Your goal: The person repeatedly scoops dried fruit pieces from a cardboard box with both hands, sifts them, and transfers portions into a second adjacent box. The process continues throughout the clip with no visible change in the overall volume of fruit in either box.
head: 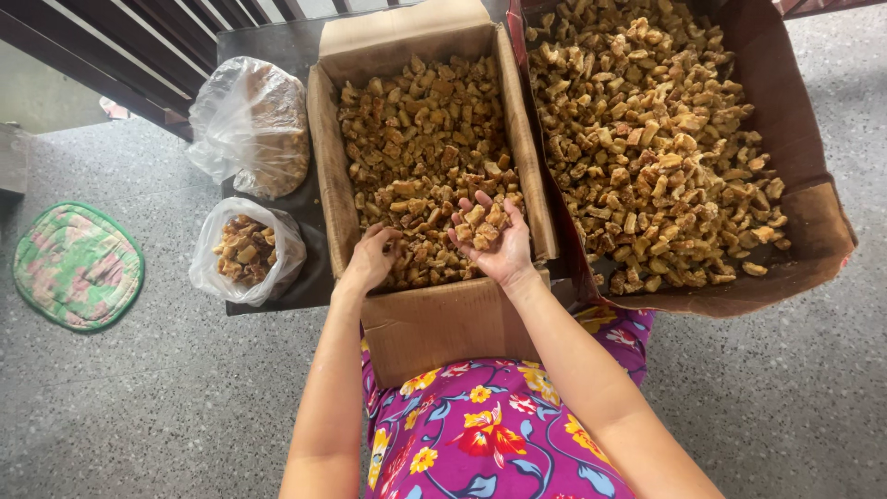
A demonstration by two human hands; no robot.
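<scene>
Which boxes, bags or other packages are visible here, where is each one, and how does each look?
Middle box: brown cardboard, open, full of brown chunks; both hands are in it.
Right box: bigger brown cardboard, open, reddish lining, same chunks.
Upper bag: clear plastic, left of the middle box, bulging.
Lower bag: clear plastic, open, partly filled with chunks.
Right hand: palm up, cupping chunks.
Left hand: resting on the chunks.
No labels, signs or screens.

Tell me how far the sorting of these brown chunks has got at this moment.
Done: one plastic bag is tied full, and a second open bag holds some chunks. In hand: the right hand cups a palmful above the small cardboard box, while the left hand digs into its chunks. Left: that box and the larger box beside it are both heaped.
</scene>
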